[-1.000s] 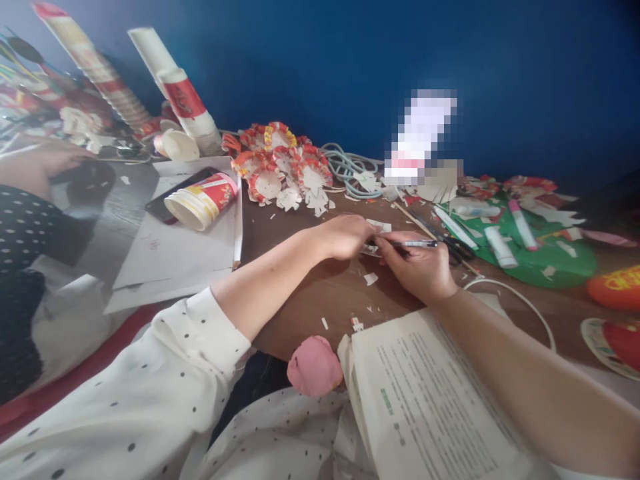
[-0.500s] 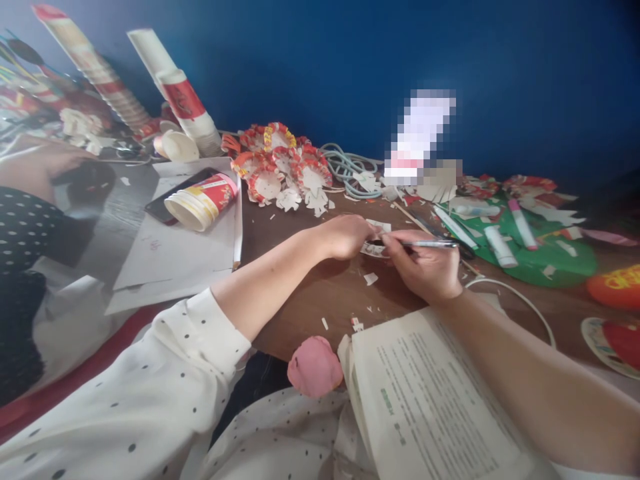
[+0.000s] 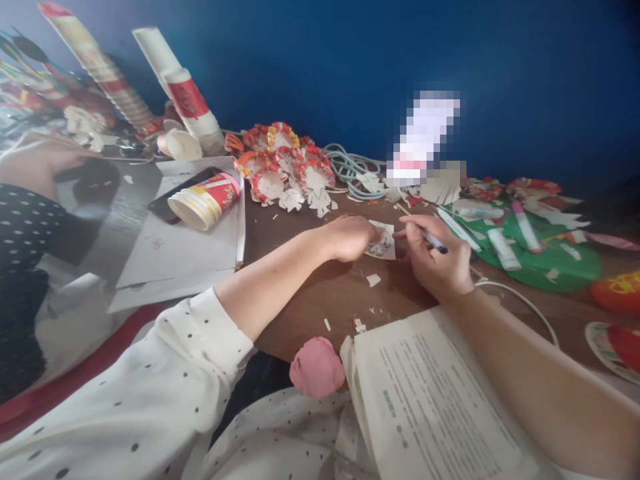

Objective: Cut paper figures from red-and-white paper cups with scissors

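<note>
My left hand (image 3: 350, 238) is closed on the left edge of a small piece of white paper (image 3: 386, 248) with dark line drawings on it. Its fingertips are partly hidden by the hand itself. Just right of the paper, my right hand (image 3: 443, 260) grips a pen (image 3: 434, 240), whose dark end slants down to the right across the fingers. I cannot see the writing tip clearly. A small white scrap (image 3: 373, 280) lies on the brown table (image 3: 310, 300) below the paper.
Cut paper-cup flowers (image 3: 285, 167), a coiled cable (image 3: 345, 167) and a blurred-out bright phone-like shape (image 3: 425, 137) stand behind. Markers (image 3: 503, 248) lie on a green sheet (image 3: 570, 270) at right. Stacked cups (image 3: 193, 110), a printed booklet (image 3: 425, 380) and another person's arm (image 3: 40, 160) are around.
My right hand has drawn back to the right, off the paper, and the pen has turned from nearly level to slanting. More of the drawn paper shows. My left hand has barely moved.
</note>
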Tool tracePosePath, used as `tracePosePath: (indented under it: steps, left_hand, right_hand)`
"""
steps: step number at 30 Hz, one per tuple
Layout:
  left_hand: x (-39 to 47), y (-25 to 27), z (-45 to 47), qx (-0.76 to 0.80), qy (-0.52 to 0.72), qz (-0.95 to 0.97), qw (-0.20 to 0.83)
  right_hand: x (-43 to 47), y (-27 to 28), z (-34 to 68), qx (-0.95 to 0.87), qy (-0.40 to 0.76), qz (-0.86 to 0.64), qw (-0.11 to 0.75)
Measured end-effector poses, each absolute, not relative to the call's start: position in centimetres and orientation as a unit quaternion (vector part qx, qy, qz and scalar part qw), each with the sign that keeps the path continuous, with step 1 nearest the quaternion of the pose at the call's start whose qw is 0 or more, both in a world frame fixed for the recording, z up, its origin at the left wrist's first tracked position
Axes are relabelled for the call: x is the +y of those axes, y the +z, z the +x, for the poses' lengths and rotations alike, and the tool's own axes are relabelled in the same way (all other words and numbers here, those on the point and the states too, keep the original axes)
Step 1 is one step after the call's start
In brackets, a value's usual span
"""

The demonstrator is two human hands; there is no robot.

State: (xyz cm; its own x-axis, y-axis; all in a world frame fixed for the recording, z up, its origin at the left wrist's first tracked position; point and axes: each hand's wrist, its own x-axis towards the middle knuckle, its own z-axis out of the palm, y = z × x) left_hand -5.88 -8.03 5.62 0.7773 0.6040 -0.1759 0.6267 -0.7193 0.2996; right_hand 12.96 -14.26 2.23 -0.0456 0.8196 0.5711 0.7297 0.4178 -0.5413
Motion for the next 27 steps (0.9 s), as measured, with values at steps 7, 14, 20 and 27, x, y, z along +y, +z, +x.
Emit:
tracePosePath:
  steps: [7,14,20,27]
  left_hand:
    - [-8.1,5.7,-5.8,0.318,-0.031,0.933,0.166]
    - [-8.0,5.5,-5.8,0.315,-0.017,0.933,0.171]
    - [-8.3,5.9,-5.7,0.337,-0.035,0.924,0.177]
    - [-8.6,6.2,-5.6,0.331,-0.048,0.928,0.165]
  right_hand:
    - [-14.4,2.2,12.6,-0.737,0.023,-0.536,0.410]
    - [-14.4,2.2,12.7,-0.735,0.026,-0.538,0.411]
    - [-13.8,1.5,13.2,-0.693,0.071,-0.565,0.443]
    - [-13.4,0.9,13.5,-0.679,0.107,-0.583,0.433]
